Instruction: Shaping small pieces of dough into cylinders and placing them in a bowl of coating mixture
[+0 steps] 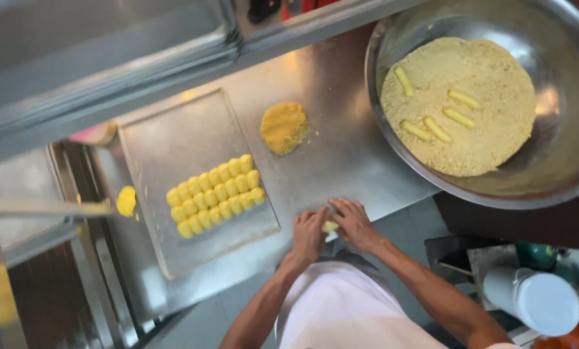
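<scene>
Seen from above, a person's left hand [309,234] and right hand [354,223] meet at the near edge of a steel counter [341,155], at about six o'clock in the view. Both hands are curled inward and pressed together around a small yellow dough piece [329,226], which peeks out between the fingers. At about nine o'clock from the hands lies a flat metal tray [173,136] carrying neat rows of shaped yellow pieces [215,194]. At twelve o'clock sits a small mound of crumbs [284,126], and at two o'clock a large metal bowl [561,161] holds a bed of crumbs with several coated sticks [437,129] on it. The dough piece is being worked right at the counter's lip, so a slip could likely drop it off the edge; pressing too hard might flatten or split it, leaving it unlike its neighbours.
</scene>
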